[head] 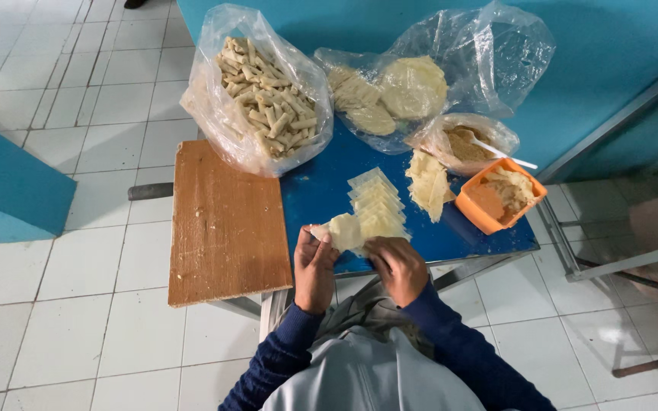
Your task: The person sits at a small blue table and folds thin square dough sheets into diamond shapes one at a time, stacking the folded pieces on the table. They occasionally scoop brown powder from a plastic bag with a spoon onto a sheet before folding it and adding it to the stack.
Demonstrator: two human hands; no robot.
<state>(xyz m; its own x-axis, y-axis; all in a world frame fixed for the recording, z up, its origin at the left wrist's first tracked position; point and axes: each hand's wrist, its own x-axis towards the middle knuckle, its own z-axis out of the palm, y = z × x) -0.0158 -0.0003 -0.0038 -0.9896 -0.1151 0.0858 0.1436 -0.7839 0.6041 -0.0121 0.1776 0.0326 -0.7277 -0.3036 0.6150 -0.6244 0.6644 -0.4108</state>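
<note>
Both hands (pixel 315 268) (pixel 396 262) pinch pale wrapper (pixel 343 230) near clear bags (pixel 257 95).

A bulging clear plastic bag of rolled pastries (pixel 264 95) stands at the table's far left. Right of it lies an open clear bag of flat dough rounds (pixel 420 84); nearer, a small clear bag of filling (pixel 462 141).

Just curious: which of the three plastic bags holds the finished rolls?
The big bag of rolls at the far left, above the wooden board; the other two hold flat round sheets and filling.
</note>
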